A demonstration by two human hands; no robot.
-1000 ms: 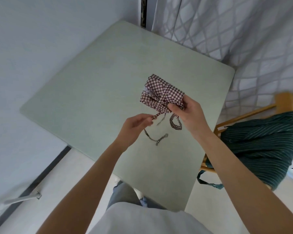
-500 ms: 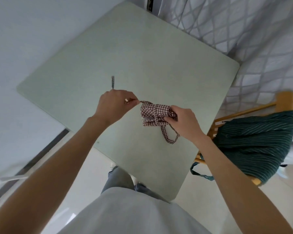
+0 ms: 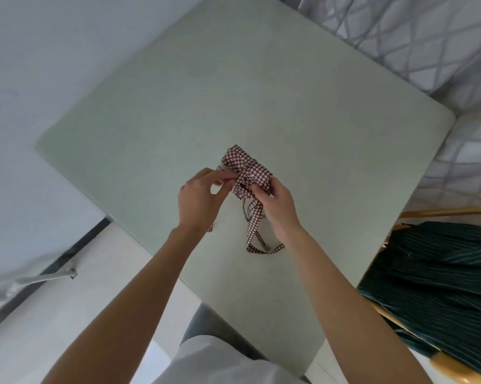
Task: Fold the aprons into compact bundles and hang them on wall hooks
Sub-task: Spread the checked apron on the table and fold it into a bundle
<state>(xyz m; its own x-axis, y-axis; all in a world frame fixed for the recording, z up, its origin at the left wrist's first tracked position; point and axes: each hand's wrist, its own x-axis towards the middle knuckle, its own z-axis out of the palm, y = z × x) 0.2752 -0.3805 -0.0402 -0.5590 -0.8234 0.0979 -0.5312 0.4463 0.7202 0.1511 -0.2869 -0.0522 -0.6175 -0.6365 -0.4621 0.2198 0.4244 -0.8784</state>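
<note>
You're over the pale green table (image 3: 178, 112), checked apron bundle (image 3: 246, 170) lifted mid-table between your hands, long axis running away from you. Right hand (image 3: 278, 206) grips its near end; left hand (image 3: 197, 198) pinches the tie at its side. Strap loop (image 3: 254, 231) dangles toward you.

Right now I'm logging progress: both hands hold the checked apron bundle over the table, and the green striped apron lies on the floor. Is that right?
Not quite. The green striped apron lies on the wooden chair beside the table, not on the floor, as the head view shows. The rest holds: left hand and right hand hold the checked apron bundle.
</note>
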